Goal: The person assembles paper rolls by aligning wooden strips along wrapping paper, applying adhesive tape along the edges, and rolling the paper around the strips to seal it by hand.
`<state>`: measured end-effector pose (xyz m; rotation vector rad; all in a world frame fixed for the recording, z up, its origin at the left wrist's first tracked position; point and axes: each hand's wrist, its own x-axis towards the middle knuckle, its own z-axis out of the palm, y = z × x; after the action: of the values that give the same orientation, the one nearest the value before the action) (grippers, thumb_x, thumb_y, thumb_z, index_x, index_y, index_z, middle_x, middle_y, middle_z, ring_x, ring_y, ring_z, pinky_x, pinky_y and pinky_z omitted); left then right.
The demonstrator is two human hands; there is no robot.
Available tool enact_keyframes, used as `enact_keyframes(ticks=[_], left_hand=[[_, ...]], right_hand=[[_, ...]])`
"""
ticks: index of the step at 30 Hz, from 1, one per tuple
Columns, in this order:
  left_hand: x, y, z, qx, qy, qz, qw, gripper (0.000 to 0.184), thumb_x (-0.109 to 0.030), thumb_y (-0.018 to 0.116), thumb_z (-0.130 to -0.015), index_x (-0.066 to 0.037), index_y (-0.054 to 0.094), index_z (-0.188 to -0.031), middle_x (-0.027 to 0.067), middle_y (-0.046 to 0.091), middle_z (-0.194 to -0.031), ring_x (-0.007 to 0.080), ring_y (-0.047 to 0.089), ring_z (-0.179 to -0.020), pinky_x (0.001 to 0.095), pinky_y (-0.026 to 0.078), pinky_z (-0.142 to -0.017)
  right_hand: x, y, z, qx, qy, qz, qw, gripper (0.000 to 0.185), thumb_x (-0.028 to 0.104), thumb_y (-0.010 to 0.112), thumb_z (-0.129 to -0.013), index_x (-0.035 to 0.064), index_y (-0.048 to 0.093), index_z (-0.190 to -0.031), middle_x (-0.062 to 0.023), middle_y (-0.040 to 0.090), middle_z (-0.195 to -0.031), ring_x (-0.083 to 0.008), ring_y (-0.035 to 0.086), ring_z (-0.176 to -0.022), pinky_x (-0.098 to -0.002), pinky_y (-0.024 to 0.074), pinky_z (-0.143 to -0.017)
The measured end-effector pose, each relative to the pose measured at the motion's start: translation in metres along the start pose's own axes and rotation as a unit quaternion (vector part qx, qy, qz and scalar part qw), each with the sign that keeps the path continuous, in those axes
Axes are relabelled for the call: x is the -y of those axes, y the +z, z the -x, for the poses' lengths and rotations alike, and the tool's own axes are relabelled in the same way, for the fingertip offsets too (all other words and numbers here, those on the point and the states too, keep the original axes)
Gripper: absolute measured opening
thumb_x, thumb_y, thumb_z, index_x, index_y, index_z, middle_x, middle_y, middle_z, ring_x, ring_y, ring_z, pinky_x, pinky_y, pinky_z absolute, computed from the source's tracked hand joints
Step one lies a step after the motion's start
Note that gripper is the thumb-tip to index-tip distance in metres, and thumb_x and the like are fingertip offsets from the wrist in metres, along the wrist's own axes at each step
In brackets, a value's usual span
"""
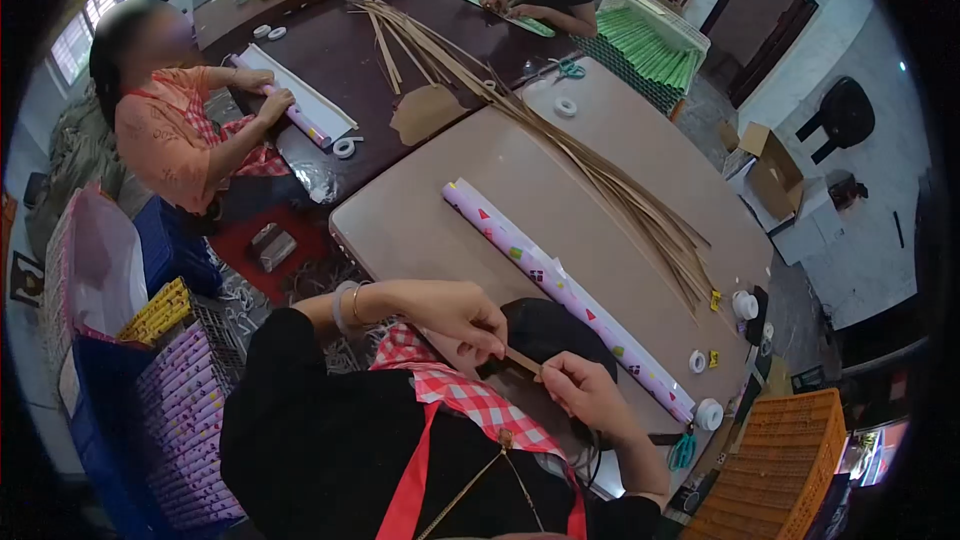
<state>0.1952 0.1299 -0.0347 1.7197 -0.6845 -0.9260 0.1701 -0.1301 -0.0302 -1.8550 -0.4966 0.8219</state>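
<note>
My left hand [478, 328], with bracelets at the wrist, pinches one end of a short brown strip [522, 361], which looks like paper or card. The other end is between the fingers of my right hand [582, 390], so the strip spans the gap between both hands in front of my checked apron. Just beyond them is a black object [560, 332] at the table edge, its kind unclear. Farther out, a long roll of pink patterned wrapping paper [568, 292] lies diagonally across the light table [400, 210].
Long brown strips [610, 175] run across both tables. Tape rolls [709, 414] and teal scissors [682, 450] are at the right edge. An orange basket [770, 465] stands right; finished pink rolls [185, 420] fill a crate at left. A co-worker [175, 130] handles another roll.
</note>
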Motion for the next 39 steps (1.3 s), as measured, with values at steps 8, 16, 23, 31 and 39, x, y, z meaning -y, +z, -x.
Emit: enact_keyframes(ticks=[8, 16, 23, 31, 39], left_hand=[[0.055, 0.004, 0.035, -0.194, -0.032, 0.172, 0.965, 0.021, -0.021, 0.057, -0.088, 0.000, 0.062, -0.093, 0.0001, 0.060, -0.075, 0.0069, 0.056, -0.066, 0.0209, 0.046, -0.059], [0.064, 0.002, 0.036, -0.218, 0.016, 0.210, 0.953, 0.021, -0.020, 0.058, -0.088, 0.000, 0.061, -0.092, -0.0005, 0.058, -0.074, 0.0064, 0.054, -0.068, 0.0206, 0.044, -0.063], [0.081, -0.004, 0.029, -0.277, 0.013, 0.177, 0.944, 0.020, -0.022, 0.059, -0.086, -0.002, 0.060, -0.087, -0.0017, 0.058, -0.071, 0.0049, 0.052, -0.064, 0.0198, 0.039, -0.057], [0.089, -0.017, 0.018, -0.255, -0.075, 0.194, 0.944, 0.021, -0.023, 0.059, -0.085, -0.004, 0.059, -0.076, -0.0018, 0.053, -0.059, 0.0053, 0.048, -0.054, 0.0191, 0.034, -0.053], [0.109, -0.019, 0.014, -0.260, -0.095, 0.273, 0.921, 0.027, -0.028, 0.058, -0.087, -0.006, 0.058, -0.070, -0.0022, 0.054, -0.060, 0.0060, 0.051, -0.052, 0.0184, 0.036, -0.050]], right_hand=[[-0.032, -0.006, 0.021, -0.007, 0.129, -0.171, 0.977, 0.016, 0.013, 0.050, -0.091, 0.0010, 0.056, -0.084, 0.0019, 0.048, -0.058, -0.0029, 0.041, -0.043, -0.0163, 0.0322, -0.041], [-0.050, 0.008, 0.016, -0.004, 0.112, -0.221, 0.969, 0.016, 0.012, 0.049, -0.091, 0.0012, 0.055, -0.082, 0.0007, 0.048, -0.057, -0.0045, 0.041, -0.043, -0.0179, 0.0320, -0.040], [-0.053, 0.018, 0.013, -0.079, 0.113, -0.262, 0.955, 0.018, 0.013, 0.046, -0.091, 0.0016, 0.053, -0.079, 0.0002, 0.047, -0.054, -0.0054, 0.040, -0.041, -0.0182, 0.0306, -0.039], [-0.082, 0.014, -0.004, -0.106, 0.104, -0.239, 0.960, 0.017, 0.016, 0.049, -0.091, 0.0025, 0.055, -0.081, 0.0020, 0.046, -0.057, -0.0033, 0.038, -0.041, -0.0169, 0.0300, -0.038], [-0.078, 0.016, -0.008, -0.114, 0.125, -0.189, 0.967, 0.017, 0.015, 0.052, -0.090, 0.0005, 0.058, -0.085, 0.0031, 0.049, -0.062, -0.0024, 0.043, -0.055, -0.0176, 0.0338, -0.050]])
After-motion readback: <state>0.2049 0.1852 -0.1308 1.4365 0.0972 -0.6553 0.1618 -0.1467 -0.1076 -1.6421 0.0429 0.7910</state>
